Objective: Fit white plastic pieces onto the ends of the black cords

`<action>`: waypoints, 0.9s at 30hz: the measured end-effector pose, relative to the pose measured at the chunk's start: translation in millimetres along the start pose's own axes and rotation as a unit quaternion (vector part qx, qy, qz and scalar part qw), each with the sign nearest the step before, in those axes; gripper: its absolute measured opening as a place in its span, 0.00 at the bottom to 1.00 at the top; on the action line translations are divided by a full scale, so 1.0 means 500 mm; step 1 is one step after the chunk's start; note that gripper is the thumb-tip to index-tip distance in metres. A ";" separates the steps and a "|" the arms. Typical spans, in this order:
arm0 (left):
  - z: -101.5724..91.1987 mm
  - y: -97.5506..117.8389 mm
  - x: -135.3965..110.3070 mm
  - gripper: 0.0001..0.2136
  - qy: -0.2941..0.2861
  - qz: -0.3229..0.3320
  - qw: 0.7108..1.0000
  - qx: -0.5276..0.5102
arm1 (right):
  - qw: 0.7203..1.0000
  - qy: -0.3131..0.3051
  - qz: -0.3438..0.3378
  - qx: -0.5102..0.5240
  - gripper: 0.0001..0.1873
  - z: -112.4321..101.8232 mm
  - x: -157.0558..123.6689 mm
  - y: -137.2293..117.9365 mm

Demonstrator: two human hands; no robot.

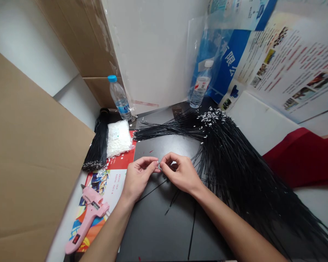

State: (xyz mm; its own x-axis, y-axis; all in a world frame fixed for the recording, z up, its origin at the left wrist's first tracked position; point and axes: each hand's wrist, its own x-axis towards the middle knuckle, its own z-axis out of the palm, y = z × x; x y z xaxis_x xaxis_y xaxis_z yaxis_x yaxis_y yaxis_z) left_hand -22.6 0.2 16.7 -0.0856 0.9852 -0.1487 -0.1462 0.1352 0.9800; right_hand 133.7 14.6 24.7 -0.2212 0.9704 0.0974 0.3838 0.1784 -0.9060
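My left hand (139,179) and my right hand (182,174) meet fingertip to fingertip over the dark table. A tiny whitish piece, like a small connector housing (158,163), shows between them, pinched by the left thumb and forefinger. The right thumb and forefinger close on the end of a thin black wire, mostly hidden by the fingers. Beneath the hands, loose black wires (191,236) lie on the tabletop. Right of my right hand spreads a big heap of black wires (235,163), many tipped with white connectors (213,115).
A smaller wire bundle (169,128) lies behind the hands. At left are a bag of white pieces (118,138), another wire bundle (98,145) and a pink glue gun (89,214) on a printed sheet. Two water bottles (118,96) stand behind; cardboard (30,163) borders the left.
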 end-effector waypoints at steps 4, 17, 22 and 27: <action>0.006 -0.003 0.000 0.11 0.007 0.014 1.000 0.008 | 1.000 0.002 0.000 0.013 0.08 0.008 -0.003 0.001; 0.016 -0.009 -0.006 0.10 0.020 0.051 0.997 0.047 | 1.000 0.010 -0.023 0.001 0.07 0.017 -0.005 0.004; 0.018 -0.010 -0.005 0.10 0.012 0.051 0.997 0.051 | 0.999 0.010 -0.031 -0.007 0.06 0.020 -0.004 0.011; 0.011 -0.001 -0.006 0.12 -0.010 0.054 0.996 0.068 | 0.988 0.021 -0.095 -0.121 0.06 -0.018 -0.004 -0.019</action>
State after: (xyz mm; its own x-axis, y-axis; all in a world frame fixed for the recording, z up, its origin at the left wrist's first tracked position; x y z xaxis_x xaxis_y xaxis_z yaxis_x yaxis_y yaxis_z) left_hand -17.0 -2.4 17.5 -0.0737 0.9965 -0.0393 -0.0028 0.0392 0.9992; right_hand 138.4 12.4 36.6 -0.2747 0.9203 0.2786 0.5425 0.3875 -0.7453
